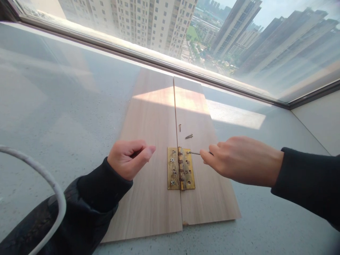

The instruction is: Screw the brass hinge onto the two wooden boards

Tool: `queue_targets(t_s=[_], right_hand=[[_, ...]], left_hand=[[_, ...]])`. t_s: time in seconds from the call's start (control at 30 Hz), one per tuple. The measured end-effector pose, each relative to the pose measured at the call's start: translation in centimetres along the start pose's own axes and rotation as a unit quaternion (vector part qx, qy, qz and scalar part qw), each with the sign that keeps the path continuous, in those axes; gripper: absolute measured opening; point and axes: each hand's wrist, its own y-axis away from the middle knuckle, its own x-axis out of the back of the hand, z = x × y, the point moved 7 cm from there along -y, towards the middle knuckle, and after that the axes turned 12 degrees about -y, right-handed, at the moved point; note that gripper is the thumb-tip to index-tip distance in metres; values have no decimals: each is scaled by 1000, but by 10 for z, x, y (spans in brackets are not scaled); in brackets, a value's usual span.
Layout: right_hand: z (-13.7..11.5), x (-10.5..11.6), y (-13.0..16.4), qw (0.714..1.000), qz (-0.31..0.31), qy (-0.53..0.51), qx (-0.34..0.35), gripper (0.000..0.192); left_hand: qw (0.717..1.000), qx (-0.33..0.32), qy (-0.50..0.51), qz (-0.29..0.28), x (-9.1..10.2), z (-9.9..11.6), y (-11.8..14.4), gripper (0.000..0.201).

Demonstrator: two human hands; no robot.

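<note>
The right hand (239, 161) pinches a thin screwdriver (195, 153), shaft lying level, tip at the brass hinge (181, 169) to its left; left hand (129, 158) curls loosely closed, empty.

A brass hinge (181, 169) is lying flat and open across the seam of two pale wooden boards (148, 170), which are sitting side by side on the grey desk (66, 117). Its left leaf is showing screws in its holes; the right leaf's holes are mostly looking empty. A thin metal tool (195, 153) is pointing level at the top hole of the right leaf. Two loose screws (188, 136) are resting on the right board just above the hinge
</note>
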Motion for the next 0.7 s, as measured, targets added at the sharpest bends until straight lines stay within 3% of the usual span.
queue_targets(t_s=[0.13, 0.3, 0.37, 0.43, 0.5, 0.6, 0.7], right_hand=[[6, 4, -7, 991, -35, -101, -86, 20], [25, 0, -12, 928, -45, -289, -232, 46], [24, -1, -12, 924, -45, -295, -239, 39], [21, 0, -11, 930, -33, -276, -240, 19], [16, 8, -12, 954, -9, -214, -211, 7], [-1, 19, -20, 994, 6, -75, -76, 19], [-14, 19, -25, 999, -14, -11, 46, 25]], left_hand=[[1000, -8, -2, 1, 0, 0, 0, 39], [1000, -6, -2, 12, 0, 0, 0, 39], [1000, -9, 0, 13, 0, 0, 0, 39], [1000, -11, 2, 15, 0, 0, 0, 39], [1000, -11, 2, 17, 1, 0, 0, 39], [1000, -11, 0, 18, 1, 0, 0, 39], [1000, -10, 8, 17, 1, 1, 1, 39]])
